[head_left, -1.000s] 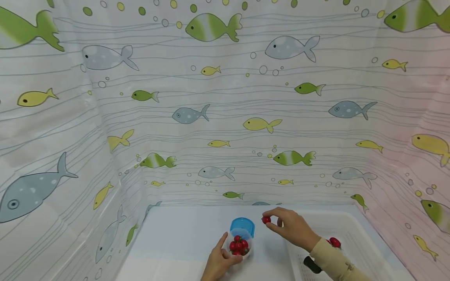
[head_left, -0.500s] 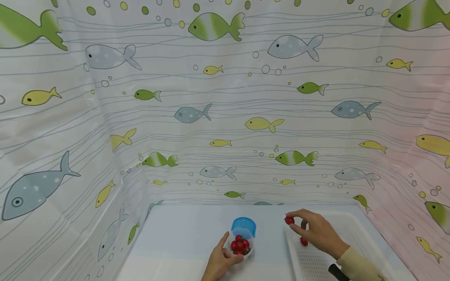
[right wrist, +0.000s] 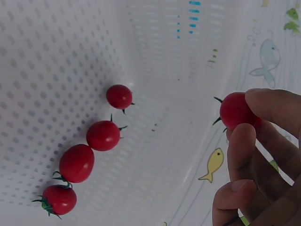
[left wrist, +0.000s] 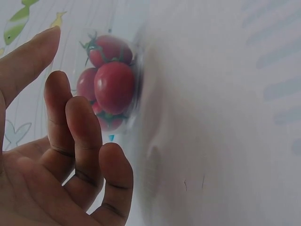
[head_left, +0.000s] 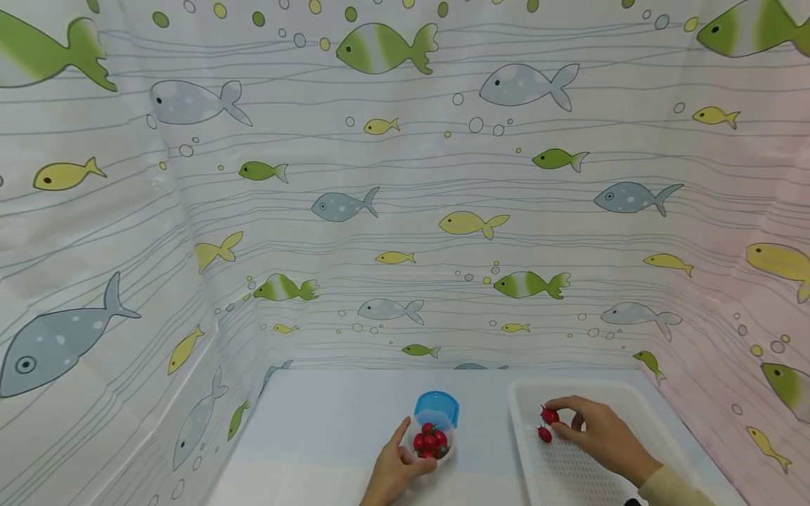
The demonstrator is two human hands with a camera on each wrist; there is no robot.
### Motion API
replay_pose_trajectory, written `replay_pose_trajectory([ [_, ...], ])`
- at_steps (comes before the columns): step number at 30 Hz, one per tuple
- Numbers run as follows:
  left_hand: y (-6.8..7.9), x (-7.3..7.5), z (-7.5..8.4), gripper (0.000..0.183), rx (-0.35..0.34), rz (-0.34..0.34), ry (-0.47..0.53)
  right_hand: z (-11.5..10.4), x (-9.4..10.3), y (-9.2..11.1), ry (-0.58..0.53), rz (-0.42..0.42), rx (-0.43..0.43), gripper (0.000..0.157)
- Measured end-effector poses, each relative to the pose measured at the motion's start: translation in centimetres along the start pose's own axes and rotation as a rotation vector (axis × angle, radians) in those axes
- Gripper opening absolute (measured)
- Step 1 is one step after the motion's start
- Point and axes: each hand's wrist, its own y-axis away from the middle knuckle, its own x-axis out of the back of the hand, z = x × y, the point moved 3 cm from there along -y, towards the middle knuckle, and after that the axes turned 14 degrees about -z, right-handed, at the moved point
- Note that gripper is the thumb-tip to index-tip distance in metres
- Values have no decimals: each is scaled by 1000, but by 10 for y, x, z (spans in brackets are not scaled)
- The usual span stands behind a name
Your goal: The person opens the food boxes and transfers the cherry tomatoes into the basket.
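A small clear plastic container (head_left: 451, 437) filled with cherry tomatoes (head_left: 430, 441) stands on the table. My left hand (head_left: 395, 469) holds its near left side, thumb in front and index finger along the far side; in the left wrist view, the other fingers curl beside the tomatoes (left wrist: 114, 88). Over the white basket (head_left: 515, 414), my right hand (head_left: 598, 432) pinches a cherry tomato (head_left: 549, 415) between thumb and fingers. The right wrist view shows this tomato (right wrist: 235, 111) with its green sepals outward. Another tomato (head_left: 545, 435) lies just below it in the head view.
Several loose cherry tomatoes (right wrist: 76, 163) lie in a row on the perforated basket floor, by its wall. A blue lid (head_left: 436, 406) lies right behind the clear container. Fish-printed sheeting (head_left: 405, 232) rises behind the table and at both sides.
My right hand has moved right and nearer, from beside the blue lid to over the basket, still pinching the tomato. My left hand and the container stay put.
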Motion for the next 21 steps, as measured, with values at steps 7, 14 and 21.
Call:
replay_pose_trajectory([
  [7, 1, 0, 0, 102, -12, 3, 3, 13, -23, -1, 11, -112, -12, 27],
  [14, -1, 0, -3, 102, -7, 3, 11, 23, -42, 0, 25, -241, -10, 24],
  [21, -1, 1, -4, 102, -5, -3, 9, 33, -58, -4, 4, -370, -159, 25],
])
